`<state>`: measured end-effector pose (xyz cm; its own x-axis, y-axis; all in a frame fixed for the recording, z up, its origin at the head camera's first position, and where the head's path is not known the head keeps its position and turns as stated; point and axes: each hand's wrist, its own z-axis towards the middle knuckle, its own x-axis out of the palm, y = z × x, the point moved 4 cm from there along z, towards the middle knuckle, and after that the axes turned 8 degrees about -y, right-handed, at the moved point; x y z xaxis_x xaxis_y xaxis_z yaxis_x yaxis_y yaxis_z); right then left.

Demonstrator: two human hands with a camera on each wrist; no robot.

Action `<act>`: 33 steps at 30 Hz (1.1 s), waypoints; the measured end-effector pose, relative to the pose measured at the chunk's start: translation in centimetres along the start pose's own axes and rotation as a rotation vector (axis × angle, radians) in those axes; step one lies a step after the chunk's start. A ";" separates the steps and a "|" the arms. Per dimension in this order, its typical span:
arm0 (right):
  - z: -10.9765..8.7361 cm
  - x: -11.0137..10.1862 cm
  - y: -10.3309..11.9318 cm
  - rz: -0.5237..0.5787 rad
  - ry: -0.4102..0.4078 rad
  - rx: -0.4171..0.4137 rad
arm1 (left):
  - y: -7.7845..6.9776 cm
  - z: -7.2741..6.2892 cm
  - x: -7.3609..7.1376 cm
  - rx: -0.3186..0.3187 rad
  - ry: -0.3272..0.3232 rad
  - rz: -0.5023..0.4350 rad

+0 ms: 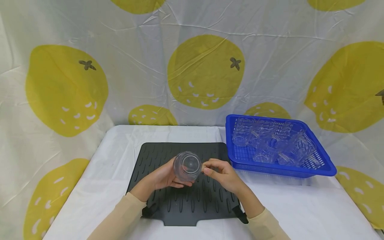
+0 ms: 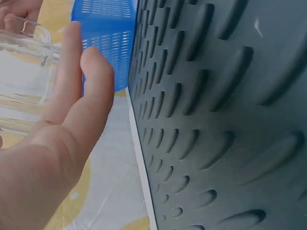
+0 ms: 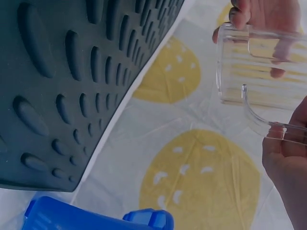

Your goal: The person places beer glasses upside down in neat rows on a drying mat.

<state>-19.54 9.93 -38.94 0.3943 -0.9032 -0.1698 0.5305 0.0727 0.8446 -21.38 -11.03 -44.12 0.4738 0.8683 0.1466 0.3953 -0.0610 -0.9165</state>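
Observation:
A clear mug [image 1: 187,166] is held over the dark ribbed mat [image 1: 183,200], tilted so that one round end faces the head camera. My left hand [image 1: 164,174] grips its body from the left side, with some fingers extended below it. On the other side, my right hand [image 1: 223,174] pinches the mug's handle [image 3: 254,115] between thumb and fingers. In the left wrist view, the left hand's fingers [image 2: 91,91] stick out past the mug, apart from the mat.
A blue perforated basket [image 1: 279,170] at the back right holds several clear mugs [image 1: 270,140]. It stands close beside the mat's right edge. White cloth [image 1: 300,206] covers the table, and a lemon-print curtain [image 1: 135,66] hangs behind it.

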 end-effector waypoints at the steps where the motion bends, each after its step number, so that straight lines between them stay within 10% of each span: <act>1: 0.0 0.0 0.0 -0.001 0.010 -0.010 | -0.1 0.0 -0.1 0.000 -0.013 -0.013; 24: -0.2 0.5 0.3 -0.230 0.125 -0.110 | -1.6 0.1 -0.3 0.043 -0.021 -0.136; 33: -0.6 0.8 0.1 -0.366 0.119 -0.120 | -2.1 0.2 -0.1 0.152 -0.086 -0.104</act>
<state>-18.75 9.42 -39.28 0.2438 -0.8238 -0.5119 0.7332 -0.1889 0.6532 -22.46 -10.91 -42.29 0.3650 0.9054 0.2168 0.3120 0.1005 -0.9448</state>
